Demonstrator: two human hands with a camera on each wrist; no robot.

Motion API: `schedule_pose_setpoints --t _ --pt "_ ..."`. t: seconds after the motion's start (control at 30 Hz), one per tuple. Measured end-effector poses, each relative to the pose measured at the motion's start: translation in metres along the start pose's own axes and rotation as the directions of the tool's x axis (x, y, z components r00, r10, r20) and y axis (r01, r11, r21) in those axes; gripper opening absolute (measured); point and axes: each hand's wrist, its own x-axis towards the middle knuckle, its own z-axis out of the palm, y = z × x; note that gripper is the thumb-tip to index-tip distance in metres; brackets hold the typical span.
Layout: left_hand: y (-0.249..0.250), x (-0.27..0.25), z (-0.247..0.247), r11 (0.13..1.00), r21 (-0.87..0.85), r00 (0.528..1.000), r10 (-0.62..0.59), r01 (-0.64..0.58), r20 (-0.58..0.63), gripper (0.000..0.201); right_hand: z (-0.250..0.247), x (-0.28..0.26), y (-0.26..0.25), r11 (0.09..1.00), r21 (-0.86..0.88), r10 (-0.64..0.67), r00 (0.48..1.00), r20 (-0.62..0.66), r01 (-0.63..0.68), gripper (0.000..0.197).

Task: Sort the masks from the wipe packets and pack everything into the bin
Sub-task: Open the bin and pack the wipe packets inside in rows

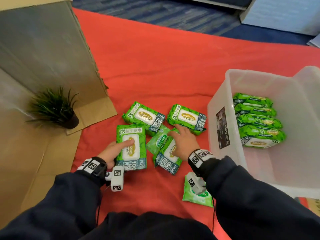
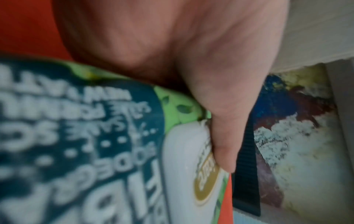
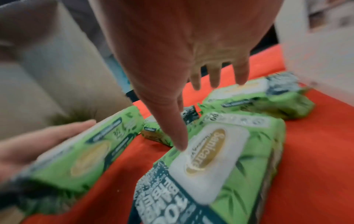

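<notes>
Closest to the person, a thin pale-green packet (image 1: 196, 196) lies flat on the red cloth (image 1: 164, 66), partly under the right sleeve. Just past it, the left hand (image 1: 113, 152) grips a big green wipe pack (image 1: 131, 147), thumb across its white lid and fingers curled round the left edge. The right hand (image 1: 183, 142) hovers spread over a tilted wipe pack (image 1: 167, 157), fingers straight and apart, thumb tip on its lid in the right wrist view. That pack leans on a second pale packet (image 1: 159, 140), so the middle is pretty crowded.

Two more wipe packs (image 1: 143, 116) (image 1: 187, 117) sit side by side behind those, the right one near the clear bin (image 1: 223, 94). Four packs (image 1: 258, 118) are lined up inside the bin along its far side, with bare floor at the near end.

On the left, a small potted plant (image 1: 55, 110) stands on cardboard (image 1: 26, 161) that edges the cloth. Beyond the packs the cloth runs open to the blue carpet (image 1: 155, 13).
</notes>
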Motion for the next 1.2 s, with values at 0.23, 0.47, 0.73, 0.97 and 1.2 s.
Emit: schedule_pose_setpoints --t 0.23,0.47,0.73,0.97,1.2 --pt "-0.004 -0.021 0.016 0.987 -0.157 0.998 -0.035 0.026 -0.054 0.027 -0.004 0.041 -0.03 0.76 -0.45 -0.254 0.851 0.46 0.469 0.075" --pt "-0.001 -0.03 0.013 0.987 -0.153 0.997 0.045 -0.055 -0.068 0.036 -0.011 0.052 -0.044 0.622 -0.515 -0.291 0.784 0.549 0.591 0.106" --pt "0.031 -0.046 0.023 0.966 -0.248 0.997 0.073 -0.076 -0.023 0.049 -0.027 0.025 -0.028 0.613 -0.46 -0.355 0.745 0.565 0.642 0.089" --pt "0.069 -0.085 0.047 0.855 -0.501 0.967 0.224 -0.135 0.122 0.031 -0.091 -0.062 -0.015 0.932 0.003 -0.362 0.93 0.072 0.362 0.075" --pt "0.087 -0.122 0.091 0.727 -0.672 0.896 0.382 -0.14 0.226 0.037 -0.197 -0.169 0.058 0.858 0.472 -0.047 0.947 -0.319 0.202 0.066"
